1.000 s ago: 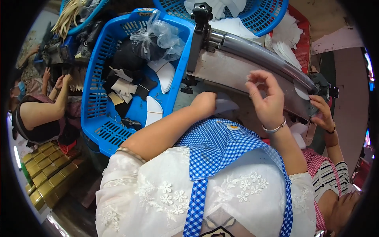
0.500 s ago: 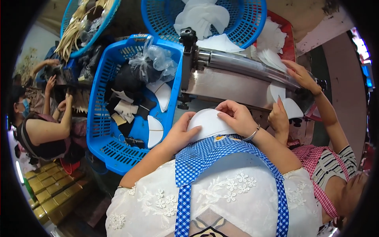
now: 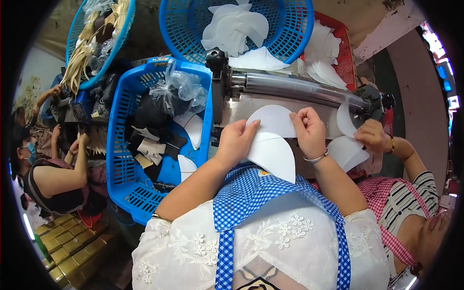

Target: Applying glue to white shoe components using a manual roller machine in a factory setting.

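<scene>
My left hand point(image 3: 236, 143) pinches white crescent-shaped pieces, its thumb on top. Under that thumb a lower white stack point(image 3: 276, 157) fans down over my blue checked apron. An upper white piece point(image 3: 271, 117) spreads above it, in front of the roller machine. My right hand point(image 3: 311, 133) grips the right edge of this upper piece between thumb and fingers. To my right, a co-worker's hand point(image 3: 373, 136) holds a curved white piece point(image 3: 345, 118) at the roller, above more white pieces point(image 3: 344, 150).
A metal roller machine point(image 3: 295, 87) lies ahead. Left of it stands a blue basket point(image 3: 118, 159) with bagged items and scraps. Behind are a round blue basket point(image 3: 305, 29) of white pieces and a red basket point(image 3: 345, 63). Another person point(image 3: 58, 179) works far left.
The white pieces in my hands have fanned apart, and my right hand has moved right with the upper one. The co-worker's near hand has left the pieces; a curved piece is lifted at the roller.
</scene>
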A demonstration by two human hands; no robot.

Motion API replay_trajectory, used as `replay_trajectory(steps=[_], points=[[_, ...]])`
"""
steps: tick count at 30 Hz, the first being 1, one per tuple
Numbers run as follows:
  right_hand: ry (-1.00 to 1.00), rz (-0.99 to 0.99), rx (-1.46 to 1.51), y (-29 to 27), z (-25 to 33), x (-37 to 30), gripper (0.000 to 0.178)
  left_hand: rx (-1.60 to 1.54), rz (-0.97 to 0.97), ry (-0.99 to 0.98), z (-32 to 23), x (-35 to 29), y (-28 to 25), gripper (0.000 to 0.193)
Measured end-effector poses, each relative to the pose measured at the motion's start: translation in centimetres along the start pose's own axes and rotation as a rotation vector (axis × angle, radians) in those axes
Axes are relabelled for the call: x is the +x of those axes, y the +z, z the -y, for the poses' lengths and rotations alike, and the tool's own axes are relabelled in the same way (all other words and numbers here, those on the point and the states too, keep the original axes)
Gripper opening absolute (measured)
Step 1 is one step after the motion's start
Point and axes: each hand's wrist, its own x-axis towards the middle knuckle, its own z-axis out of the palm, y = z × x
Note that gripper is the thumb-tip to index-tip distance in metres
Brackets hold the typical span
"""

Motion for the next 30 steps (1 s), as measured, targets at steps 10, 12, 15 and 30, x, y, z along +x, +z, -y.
replay_trajectory(steps=[10,12,15,30], points=[[-0.389,0.094,-0.582,1.2,-0.7,14.3,0.021,0.339,-0.103,-0.047,-1.5,8.8,3.1,0.044],[-0.149,0.283,-0.614,1.7,-1.6,16.3,0.023,0.346,-0.142,-0.008,-1.7,9.3,2.7,0.042],[-0.172,0.324,-0.714,0.8,-2.2,17.4,0.022,0.209,-0.058,-0.024,-2.4,5.9,0.5,0.036],[-0.539,0.288,-0.404,2.1,4.2,7.0,0.024,-0.047,-0.139,0.035,0.4,-1.5,-5.1,0.027]])
